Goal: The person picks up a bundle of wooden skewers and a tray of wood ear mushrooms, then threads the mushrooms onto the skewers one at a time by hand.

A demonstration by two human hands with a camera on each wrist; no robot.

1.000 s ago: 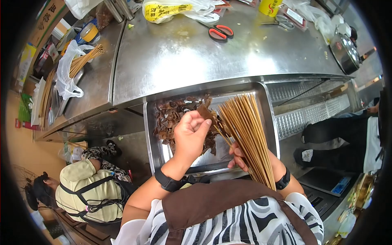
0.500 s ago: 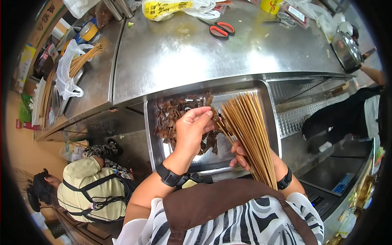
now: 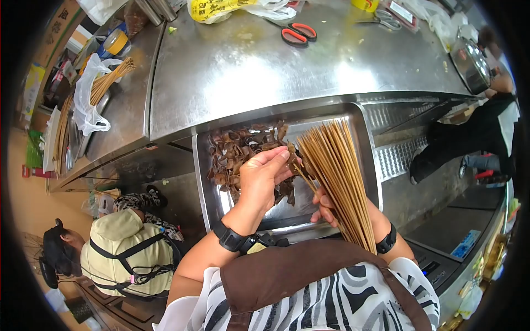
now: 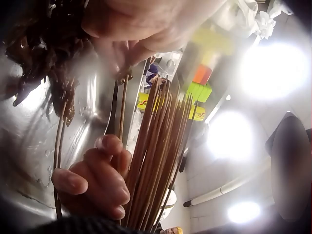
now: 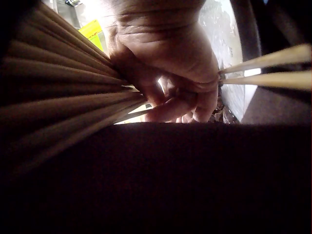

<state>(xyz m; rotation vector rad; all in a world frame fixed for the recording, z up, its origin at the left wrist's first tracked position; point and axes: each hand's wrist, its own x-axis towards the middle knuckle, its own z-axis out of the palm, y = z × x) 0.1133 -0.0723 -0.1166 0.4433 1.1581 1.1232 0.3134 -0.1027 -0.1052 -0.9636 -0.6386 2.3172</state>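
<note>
Because seated just below the near edge of the stainless-steel table (image 3: 408, 66), with no support in sight, could rock the stainless-steel tray (image 3: 290, 215) by leaning on its rim. Above the tray's right half, holding up a fanned bundle of bamboo skewers (image 3: 337, 182), points spread toward the table: liable to slide or splay if squeezed too loosely, and to jab if swung sideways. In the tray's left half, piled within reach, a heap of dark wood-ear fungus (image 3: 226, 160), wet-looking, so probably slippery.

Apart from the bundle, running up to the pinch, a single skewer (image 4: 123, 107): might roll if steadied too lightly. Beside it, with fungus apparently threaded near the top, a loaded skewer (image 4: 59, 141): could lose its load if brushed. In the right hand (image 4: 97, 183), grip curled round bundle and both separate skewers; probably overloaded, so could drop one while adjusting another.

With the left hand (image 3: 259, 174), grip pinching a wood-ear piece (image 3: 292, 160) at the single skewer's upper end, exact contact hidden: could tear if pierced near the edge, or prick a fingertip if pushed through hard.
</note>
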